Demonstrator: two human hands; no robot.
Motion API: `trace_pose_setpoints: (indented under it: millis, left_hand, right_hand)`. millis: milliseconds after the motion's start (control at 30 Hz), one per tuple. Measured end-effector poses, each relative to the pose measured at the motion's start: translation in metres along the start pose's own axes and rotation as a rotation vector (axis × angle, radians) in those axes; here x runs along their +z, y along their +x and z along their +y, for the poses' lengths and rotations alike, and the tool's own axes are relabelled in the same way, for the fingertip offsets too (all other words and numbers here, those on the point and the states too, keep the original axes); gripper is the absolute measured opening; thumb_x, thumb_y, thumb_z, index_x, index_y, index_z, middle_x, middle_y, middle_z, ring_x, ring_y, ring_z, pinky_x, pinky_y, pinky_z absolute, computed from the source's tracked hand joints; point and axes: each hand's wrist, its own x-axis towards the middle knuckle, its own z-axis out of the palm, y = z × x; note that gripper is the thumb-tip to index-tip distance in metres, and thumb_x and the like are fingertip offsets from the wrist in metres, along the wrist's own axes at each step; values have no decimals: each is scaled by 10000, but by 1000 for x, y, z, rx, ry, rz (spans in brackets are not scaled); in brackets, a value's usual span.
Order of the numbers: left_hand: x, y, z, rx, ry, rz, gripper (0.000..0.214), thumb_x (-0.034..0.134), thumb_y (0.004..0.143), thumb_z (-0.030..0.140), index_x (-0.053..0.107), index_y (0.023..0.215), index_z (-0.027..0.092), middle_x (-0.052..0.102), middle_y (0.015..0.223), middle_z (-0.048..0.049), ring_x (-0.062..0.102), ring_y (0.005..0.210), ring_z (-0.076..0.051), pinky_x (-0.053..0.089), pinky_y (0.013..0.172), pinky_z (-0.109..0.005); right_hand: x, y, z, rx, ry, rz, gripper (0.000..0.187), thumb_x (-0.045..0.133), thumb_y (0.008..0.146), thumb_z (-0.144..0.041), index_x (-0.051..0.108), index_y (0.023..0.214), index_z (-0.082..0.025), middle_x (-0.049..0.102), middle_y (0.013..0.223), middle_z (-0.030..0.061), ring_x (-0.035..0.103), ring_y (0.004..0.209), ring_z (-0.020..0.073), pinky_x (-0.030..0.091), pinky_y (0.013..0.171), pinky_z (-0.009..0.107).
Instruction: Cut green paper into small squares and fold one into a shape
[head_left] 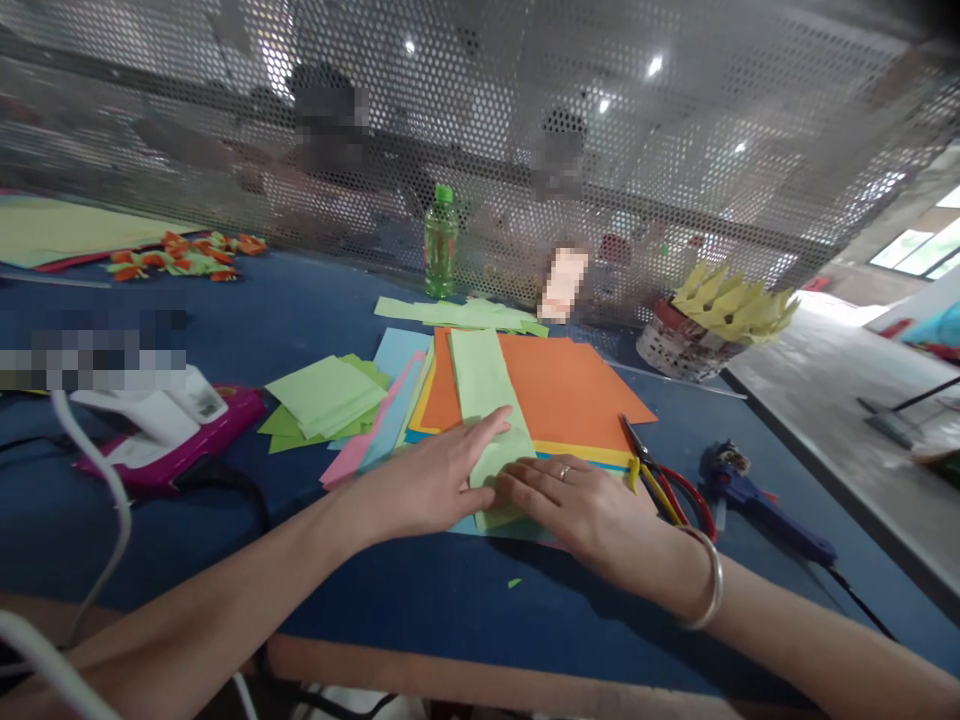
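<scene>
A long pale green paper strip [491,385] lies lengthwise over a stack of coloured sheets, with an orange sheet [574,385] on top. My left hand [435,480] rests on the strip's left side, its fingers stretched out and thumb apart. Flat across the strip's near end, my right hand [600,510] presses with its fingers extended; a ring and a bracelet show on it. Both hands hold nothing. Scissors [664,485] with red and yellow handles lie just right of the stack, partly behind my right hand.
Green paper squares [326,400] lie left of the stack. A green bottle [441,245] and more green strips [461,313] are behind it. At right are a blue glue gun [772,515] and a yellow-edged pot [697,330]. A magenta-and-white device [172,430] with cables stands left.
</scene>
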Motion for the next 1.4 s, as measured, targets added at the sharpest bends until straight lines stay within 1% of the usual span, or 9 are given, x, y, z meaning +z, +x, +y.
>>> trace_pose_setpoints:
  millis: [100,200,333,533,900,1033,1200,1300,1400]
  left_hand:
    - [2,1,-4,18,28,0,779,541,915,405,98,1536,247,260,1592,-89,341,1412,-249,339,1096,-352]
    - [4,2,-7,30,58,-5,751,527,925,436,134,1539,256,287,1584,-77,341,1414,-249,329,1103,-356]
    - [3,2,-7,46,52,-6,639,511,935,451,290,1505,266,310,1577,-46,316,1427,-239,313,1124,-351]
    - [-1,2,-3,48,35,-37,455,499,944,453,508,1386,347,277,1591,-9,408,1375,-278,389,1078,-388]
    - [-3,3,-3,31,47,-66,424,470,959,465,498,1379,411,237,1602,42,366,1401,-282,375,1095,-407]
    - [-3,2,-4,29,61,-63,419,460,966,459,490,1382,422,239,1601,49,365,1401,-284,381,1088,-408]
    - [-1,2,-6,39,70,-50,425,460,963,470,501,1381,403,241,1601,35,407,1375,-287,403,1069,-392]
    - [-1,2,-5,32,83,-52,427,460,963,471,502,1381,398,250,1598,30,389,1387,-286,397,1074,-395]
    - [-2,2,-3,36,86,-47,420,479,959,449,514,1374,393,275,1590,18,391,1386,-281,388,1082,-392]
  right_hand:
    - [0,-13,19,-67,184,62,294,405,997,-133,588,1227,-125,651,1265,139,584,1211,219,506,1005,388]
    - [2,-19,31,-65,270,96,283,444,990,-131,609,1220,-135,673,1239,123,602,1195,196,511,1008,368]
    - [0,-16,32,-82,303,88,300,442,981,-114,627,1217,-126,683,1222,143,608,1196,195,516,1012,371]
    - [4,-21,32,-58,323,81,399,455,907,-47,616,1259,-140,656,1277,130,567,1249,207,493,1043,402]
    - [15,-26,35,-26,374,114,512,422,825,32,611,1265,-149,644,1300,117,562,1253,197,476,1049,413]
    - [13,-28,32,4,399,112,511,427,829,30,613,1267,-155,632,1317,114,549,1267,196,469,1055,410]
    - [5,-25,25,89,499,126,362,562,896,-126,627,1250,-155,659,1273,111,581,1224,176,461,1062,347]
    - [7,-24,22,90,486,192,379,660,882,-275,631,1239,-152,672,1249,119,591,1212,201,477,1040,354]
    - [13,-22,23,59,441,222,279,621,915,-230,667,1183,-167,689,1226,94,606,1191,186,466,1051,342]
